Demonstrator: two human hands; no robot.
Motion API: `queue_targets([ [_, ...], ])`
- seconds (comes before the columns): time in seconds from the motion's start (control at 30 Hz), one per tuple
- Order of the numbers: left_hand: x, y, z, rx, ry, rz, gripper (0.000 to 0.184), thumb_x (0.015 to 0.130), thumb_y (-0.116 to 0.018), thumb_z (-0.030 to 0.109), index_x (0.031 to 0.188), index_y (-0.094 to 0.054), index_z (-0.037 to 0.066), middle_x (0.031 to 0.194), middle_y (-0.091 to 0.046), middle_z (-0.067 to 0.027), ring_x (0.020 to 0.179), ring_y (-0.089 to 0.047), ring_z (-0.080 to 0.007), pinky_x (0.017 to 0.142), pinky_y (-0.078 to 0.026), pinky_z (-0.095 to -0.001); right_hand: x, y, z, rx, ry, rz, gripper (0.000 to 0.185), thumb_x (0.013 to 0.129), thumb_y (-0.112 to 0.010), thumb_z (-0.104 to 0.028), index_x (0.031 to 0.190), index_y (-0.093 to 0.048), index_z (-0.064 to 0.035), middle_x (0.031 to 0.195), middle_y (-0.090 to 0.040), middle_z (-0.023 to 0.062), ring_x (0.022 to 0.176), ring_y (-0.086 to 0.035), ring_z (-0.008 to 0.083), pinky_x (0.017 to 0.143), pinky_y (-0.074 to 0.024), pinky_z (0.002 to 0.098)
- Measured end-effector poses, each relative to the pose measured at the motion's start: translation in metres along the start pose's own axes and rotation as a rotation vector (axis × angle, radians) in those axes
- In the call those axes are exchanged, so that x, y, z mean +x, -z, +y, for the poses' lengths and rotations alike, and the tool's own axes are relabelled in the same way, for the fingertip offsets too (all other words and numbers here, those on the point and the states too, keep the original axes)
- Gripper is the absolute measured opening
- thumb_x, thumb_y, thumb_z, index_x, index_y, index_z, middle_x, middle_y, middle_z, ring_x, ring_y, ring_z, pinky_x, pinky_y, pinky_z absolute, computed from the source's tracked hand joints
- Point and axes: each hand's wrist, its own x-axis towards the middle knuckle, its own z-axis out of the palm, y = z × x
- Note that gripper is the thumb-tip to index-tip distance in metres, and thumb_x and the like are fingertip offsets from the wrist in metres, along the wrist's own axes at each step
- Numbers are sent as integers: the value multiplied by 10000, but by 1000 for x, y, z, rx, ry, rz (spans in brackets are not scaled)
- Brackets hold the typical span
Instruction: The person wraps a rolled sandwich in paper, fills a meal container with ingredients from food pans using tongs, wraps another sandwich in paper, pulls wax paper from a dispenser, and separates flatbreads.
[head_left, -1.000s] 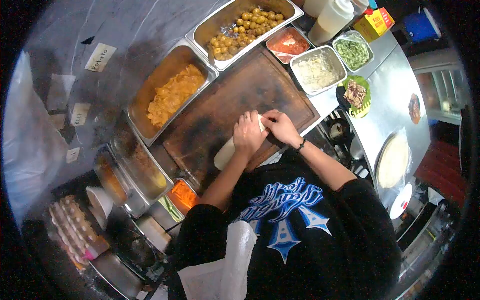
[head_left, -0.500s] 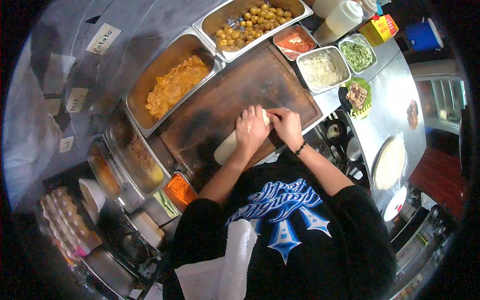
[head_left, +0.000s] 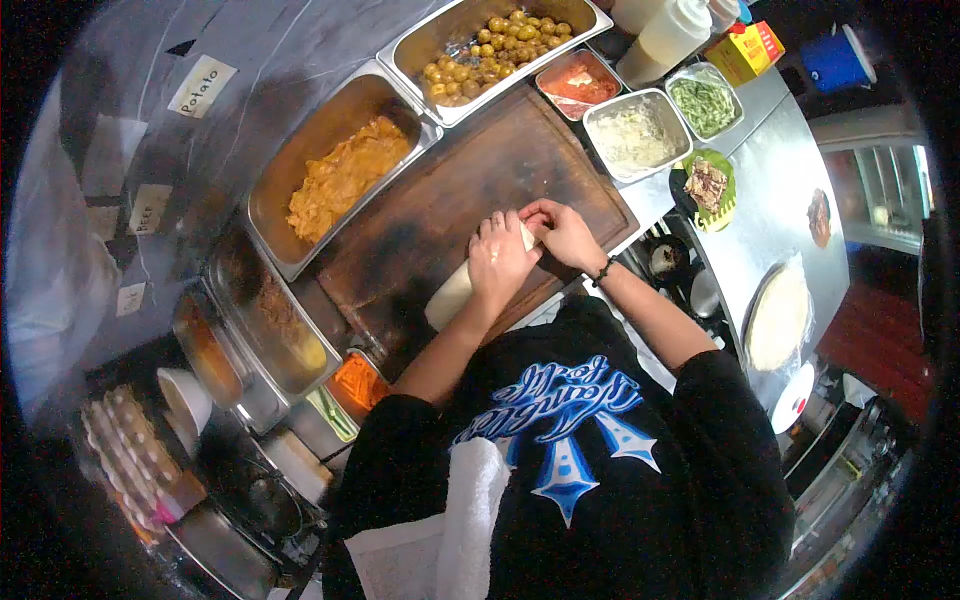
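Observation:
A pale rolled wrap (head_left: 452, 297) lies slantwise across the wooden cutting board (head_left: 400, 245). My left hand (head_left: 501, 258) is laid over its upper part, fingers curled around the roll and pressing on it. At the wrap's far right end, my right hand (head_left: 568, 237) has its thumb and fingers pinched together at the edge of the flatbread. What filling is inside cannot be seen, and part of the roll is hidden under my left hand.
Behind the board stand metal pans of orange shredded food (head_left: 350, 178) and small potatoes (head_left: 490, 62). To the right are tubs of red sauce (head_left: 580, 82), white shreds (head_left: 632, 138) and chopped greens (head_left: 705, 106). Flatbreads (head_left: 779, 315) lie on the steel counter (head_left: 770, 190).
My right hand has shifted slightly up and left at the wrap's end, its fingers curling more over the edge. My left hand stays on the roll. The whole view has moved slightly.

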Motion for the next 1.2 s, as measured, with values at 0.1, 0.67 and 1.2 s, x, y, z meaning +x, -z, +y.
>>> queue_targets([
  [0.1, 1, 4, 1, -33, 44, -65, 561, 662, -793, 366, 1063, -550, 58, 957, -594, -113, 914, -609, -294, 736, -516, -416, -5, 5, -9, -109, -60, 99, 251, 795, -600, -53, 1032, -682, -30, 918, -688, 183, 858, -660, 341, 791, -522, 380],
  [0.67, 1, 1, 2, -28, 35, -70, 512, 696, -750, 417, 1012, -560, 61, 926, -587, -114, 895, -608, -292, 729, -515, -407, 1, 12, 6, -224, 28, -158, 281, 741, -644, -72, 1003, -668, 26, 952, -649, 178, 949, -623, 306, 860, -492, 369],
  [1.2, -2, 4, -3, -123, 52, -40, 685, 668, -787, 464, 1143, -521, 47, 1013, -604, -108, 953, -603, -269, 769, -495, -384, 9, 19, 12, 172, -96, -35, 366, 833, -563, -52, 1192, -502, -13, 963, -682, 114, 853, -641, 184, 775, -506, 305],
])
